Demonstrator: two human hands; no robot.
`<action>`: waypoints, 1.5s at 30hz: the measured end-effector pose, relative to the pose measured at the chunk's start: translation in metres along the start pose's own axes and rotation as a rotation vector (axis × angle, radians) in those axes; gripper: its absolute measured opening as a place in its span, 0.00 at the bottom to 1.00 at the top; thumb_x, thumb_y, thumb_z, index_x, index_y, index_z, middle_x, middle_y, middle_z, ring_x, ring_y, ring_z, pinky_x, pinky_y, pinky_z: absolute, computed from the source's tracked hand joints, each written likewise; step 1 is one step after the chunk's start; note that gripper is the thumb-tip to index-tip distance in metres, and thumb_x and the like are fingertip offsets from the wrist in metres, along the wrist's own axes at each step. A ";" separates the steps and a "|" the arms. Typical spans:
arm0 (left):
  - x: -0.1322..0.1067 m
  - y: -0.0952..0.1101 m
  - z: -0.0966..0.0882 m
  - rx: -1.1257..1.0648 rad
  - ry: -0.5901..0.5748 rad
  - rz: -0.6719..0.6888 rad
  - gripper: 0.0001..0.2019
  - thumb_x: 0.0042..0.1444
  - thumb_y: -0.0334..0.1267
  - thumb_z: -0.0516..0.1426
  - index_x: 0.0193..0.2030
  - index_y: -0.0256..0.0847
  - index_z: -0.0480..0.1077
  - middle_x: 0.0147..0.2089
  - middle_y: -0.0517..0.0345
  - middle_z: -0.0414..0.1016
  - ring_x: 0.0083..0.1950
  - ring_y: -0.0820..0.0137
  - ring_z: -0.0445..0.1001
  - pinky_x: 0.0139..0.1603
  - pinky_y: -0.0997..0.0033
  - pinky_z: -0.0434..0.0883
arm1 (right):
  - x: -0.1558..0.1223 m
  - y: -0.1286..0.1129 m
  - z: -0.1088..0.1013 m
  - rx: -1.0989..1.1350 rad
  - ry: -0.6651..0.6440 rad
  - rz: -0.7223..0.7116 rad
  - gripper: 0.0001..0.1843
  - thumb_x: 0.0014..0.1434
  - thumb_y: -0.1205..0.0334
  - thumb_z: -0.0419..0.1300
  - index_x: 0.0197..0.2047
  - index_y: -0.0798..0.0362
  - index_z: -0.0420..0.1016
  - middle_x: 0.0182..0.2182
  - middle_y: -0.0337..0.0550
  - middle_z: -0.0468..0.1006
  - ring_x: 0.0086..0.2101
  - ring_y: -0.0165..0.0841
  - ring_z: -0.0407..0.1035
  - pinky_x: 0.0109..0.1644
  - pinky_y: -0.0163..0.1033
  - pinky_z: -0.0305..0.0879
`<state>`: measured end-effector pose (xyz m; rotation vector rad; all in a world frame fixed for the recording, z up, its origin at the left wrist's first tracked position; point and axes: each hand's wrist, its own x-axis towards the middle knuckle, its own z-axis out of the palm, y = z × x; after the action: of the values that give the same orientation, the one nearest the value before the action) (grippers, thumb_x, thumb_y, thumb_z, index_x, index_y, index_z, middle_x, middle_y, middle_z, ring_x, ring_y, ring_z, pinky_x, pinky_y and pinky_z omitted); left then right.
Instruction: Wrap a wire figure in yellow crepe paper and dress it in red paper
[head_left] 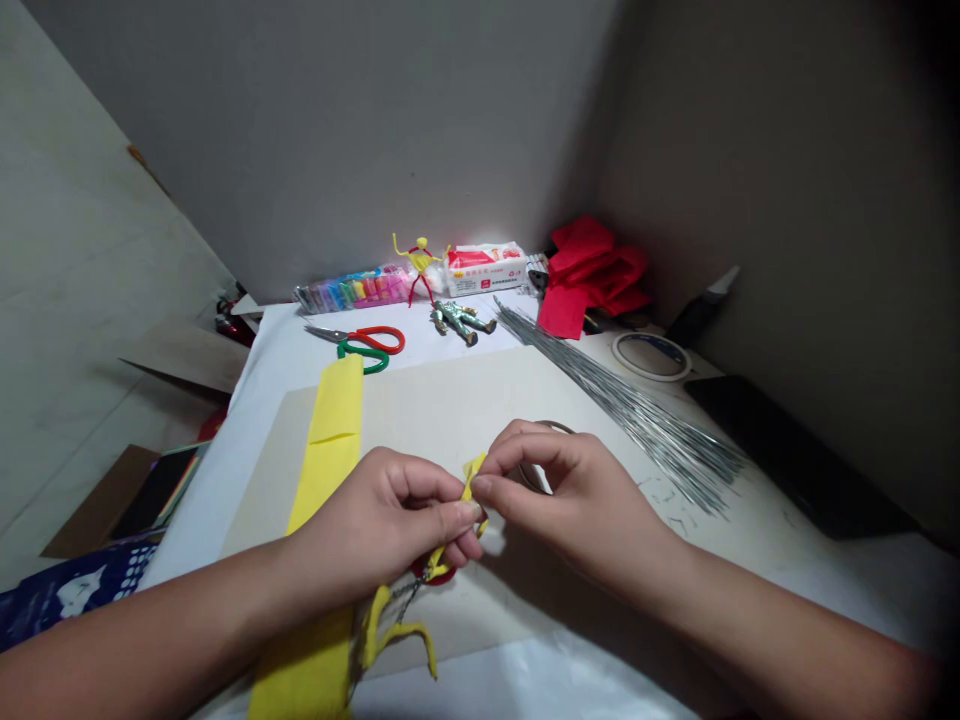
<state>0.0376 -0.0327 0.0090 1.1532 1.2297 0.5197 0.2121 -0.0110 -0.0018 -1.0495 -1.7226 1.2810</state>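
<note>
Bearings are clock-face from the hands, 12 o'clock straight ahead. My left hand [375,525] and right hand [577,500] are close together, each clamped by thumb and fingertips on a twisted yellow crepe paper strip [471,480]. Its lower end hangs at 6 o'clock with a thin dark metal chain [409,597]. A flat yellow paper band [334,440] runs under my left forearm at 10 o'clock, on a cream card sheet [450,400] over the white bench [274,390]. Red-handled steel scissors [379,340] lie at 11 o'clock; a sheaf of straight steel wires [630,400] lies at 1 o'clock.
</note>
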 end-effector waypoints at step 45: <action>-0.004 0.000 0.006 0.016 0.047 0.103 0.11 0.50 0.39 0.59 0.23 0.34 0.74 0.21 0.55 0.75 0.23 0.73 0.69 0.26 0.75 0.67 | -0.005 -0.003 0.002 -0.003 0.034 -0.066 0.08 0.49 0.75 0.60 0.25 0.54 0.75 0.26 0.37 0.74 0.30 0.28 0.69 0.37 0.35 0.62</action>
<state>0.0417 -0.0378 0.0103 1.2284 1.2208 0.6180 0.2114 -0.0166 -0.0002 -1.0019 -1.7204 1.2128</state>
